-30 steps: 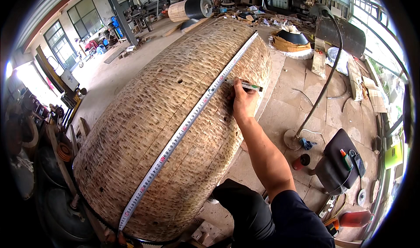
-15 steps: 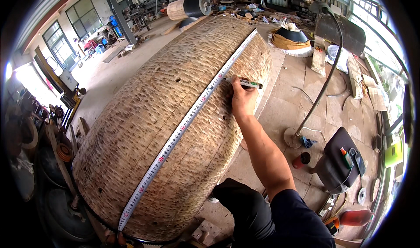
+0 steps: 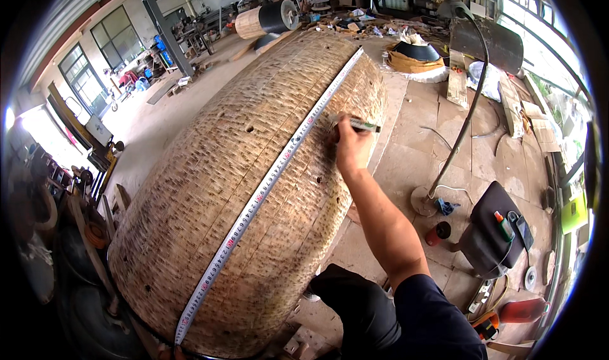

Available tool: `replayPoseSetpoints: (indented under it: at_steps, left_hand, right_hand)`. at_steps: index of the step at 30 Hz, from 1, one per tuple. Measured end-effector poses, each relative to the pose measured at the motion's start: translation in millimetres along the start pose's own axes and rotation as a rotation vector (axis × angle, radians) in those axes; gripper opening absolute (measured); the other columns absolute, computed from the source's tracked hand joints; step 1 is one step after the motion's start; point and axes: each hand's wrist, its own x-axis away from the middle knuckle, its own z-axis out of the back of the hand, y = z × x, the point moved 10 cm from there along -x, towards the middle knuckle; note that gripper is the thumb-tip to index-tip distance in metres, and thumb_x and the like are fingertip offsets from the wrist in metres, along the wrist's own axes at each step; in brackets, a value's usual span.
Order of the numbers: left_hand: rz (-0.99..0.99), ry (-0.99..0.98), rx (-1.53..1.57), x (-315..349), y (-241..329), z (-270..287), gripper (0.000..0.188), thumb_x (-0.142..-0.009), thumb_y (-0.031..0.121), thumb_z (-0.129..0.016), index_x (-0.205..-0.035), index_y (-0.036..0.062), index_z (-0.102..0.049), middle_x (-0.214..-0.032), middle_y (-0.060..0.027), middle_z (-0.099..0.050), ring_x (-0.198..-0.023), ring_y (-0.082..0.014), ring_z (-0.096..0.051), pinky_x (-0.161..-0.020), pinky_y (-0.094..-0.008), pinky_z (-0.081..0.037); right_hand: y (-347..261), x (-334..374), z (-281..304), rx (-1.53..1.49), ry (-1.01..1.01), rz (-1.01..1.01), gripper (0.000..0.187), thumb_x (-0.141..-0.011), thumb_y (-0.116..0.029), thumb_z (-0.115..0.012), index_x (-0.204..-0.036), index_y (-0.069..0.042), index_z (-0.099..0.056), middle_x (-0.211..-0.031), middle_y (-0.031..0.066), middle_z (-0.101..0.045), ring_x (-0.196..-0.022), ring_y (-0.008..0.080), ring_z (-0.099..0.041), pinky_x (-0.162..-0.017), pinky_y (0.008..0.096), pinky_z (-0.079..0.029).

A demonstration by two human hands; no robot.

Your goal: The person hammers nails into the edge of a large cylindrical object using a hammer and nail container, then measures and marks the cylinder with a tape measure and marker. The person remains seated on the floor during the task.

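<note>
A large barrel-shaped wooden body [image 3: 209,170], pitted all over with chisel-like marks, fills the middle. A white tape measure [image 3: 249,211] lies stretched along it, from the near end to the far end. My right hand [image 3: 353,145] is closed around a marker pen [image 3: 364,126] on the barrel's right side, just right of the tape. The marker's tip is hidden by my fingers or too small to tell. At the bottom edge, my left hand [image 3: 170,353] shows only in part, its fingers closed at the near end of the tape.
A lamp with a bent gooseneck [image 3: 480,81] stands on the floor at right. Near it are a dark chair [image 3: 491,233], a red can [image 3: 438,233] and a red bottle [image 3: 523,310]. Wooden planks [image 3: 458,88] lie farther back. A smaller drum body [image 3: 266,19] rests behind the barrel.
The view has shifted slightly. My right hand still holds the marker by the tape; the marker has rolled or tilted a little in my fingers. My left hand shows less at the bottom edge.
</note>
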Motion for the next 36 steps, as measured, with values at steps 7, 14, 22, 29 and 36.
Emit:
replayPoseSetpoints:
  at_steps: [7, 14, 22, 29, 36]
  left_hand:
    - [-0.032, 0.01, -0.001, -4.7, 1.1, -5.3, 0.039, -0.089, 0.017, -0.065, -0.128, 0.0145, -0.065, -0.1, -0.0063, -0.064, -0.081, -0.0214, -0.062, -0.071, -0.0383, -0.051]
    - [-0.018, -0.016, -0.017, 7.4, 0.2, -2.7, 0.04, -0.088, 0.017, -0.065, -0.128, 0.0145, -0.064, -0.102, -0.0065, -0.064, -0.084, -0.0216, -0.062, -0.072, -0.0386, -0.051]
    - [-0.041, -0.016, -0.017, 10.6, 2.9, -4.8, 0.042, -0.087, 0.017, -0.065, -0.129, 0.0145, -0.064, -0.105, -0.0067, -0.063, -0.087, -0.0218, -0.062, -0.075, -0.039, -0.051]
    - [-0.047, -0.028, -0.015, 11.5, 2.2, -5.6, 0.044, -0.086, 0.017, -0.065, -0.13, 0.0145, -0.063, -0.107, -0.0068, -0.062, -0.089, -0.022, -0.061, -0.077, -0.0394, -0.051]
    - [-0.045, -0.038, -0.006, 9.6, 1.9, -6.5, 0.045, -0.085, 0.017, -0.066, -0.13, 0.0145, -0.063, -0.109, -0.007, -0.061, -0.091, -0.0222, -0.061, -0.078, -0.0397, -0.051]
  right_hand:
    - [30.7, -92.9, 40.2, 0.088, 0.233, 0.101, 0.018, -0.088, -0.017, -0.073, -0.085, 0.0, -0.067, -0.071, 0.0035, -0.062, -0.055, 0.0132, -0.053, -0.047, 0.0323, -0.045]
    - [38.2, -81.9, 20.0, 0.067, 0.118, -0.04, 0.044, -0.084, -0.028, -0.077, -0.107, 0.008, -0.067, -0.103, 0.0132, -0.072, -0.093, 0.0221, -0.067, -0.087, 0.0346, -0.05]
    - [31.9, -78.2, 16.8, -0.017, 0.085, -0.03, 0.035, -0.086, -0.026, -0.076, -0.103, 0.004, -0.068, -0.095, 0.0098, -0.071, -0.084, 0.018, -0.065, -0.079, 0.0332, -0.051]
    - [21.5, -71.2, 13.9, 0.065, 0.086, -0.041, 0.028, -0.088, -0.023, -0.075, -0.097, 0.002, -0.069, -0.085, 0.0048, -0.069, -0.071, 0.0132, -0.06, -0.064, 0.0314, -0.049]
    - [15.9, -72.6, 11.5, 0.038, 0.068, 0.011, 0.027, -0.089, -0.022, -0.074, -0.1, 0.002, -0.07, -0.09, 0.0069, -0.072, -0.08, 0.0162, -0.064, -0.077, 0.0325, -0.05]
